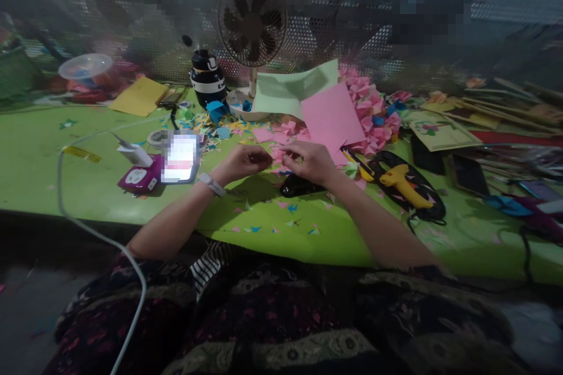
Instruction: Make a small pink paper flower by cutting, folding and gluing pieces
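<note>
My left hand (244, 163), with a pale band at the wrist, is closed in a pinch above the green table (281, 240). Facing it, my right hand (310, 163) has its thumb and fingers drawn together in a pinch. The fingertips of both nearly meet, and whatever is between them is too small to make out. Below my right hand lies a glossy black object (294, 186), partly covered. A pink paper sheet (333, 114) and a pale green sheet (294, 91) lean just beyond. Small paper scraps (292, 208) are scattered about.
A yellow glue gun (407, 184) rests on a black base at right, near a yellow cutter (358, 164). Folded pink papers (372, 111) pile behind. A fan (253, 23) and black bottle (207, 79) stand at the back. A lit phone (180, 158) and white cable (134, 263) are left.
</note>
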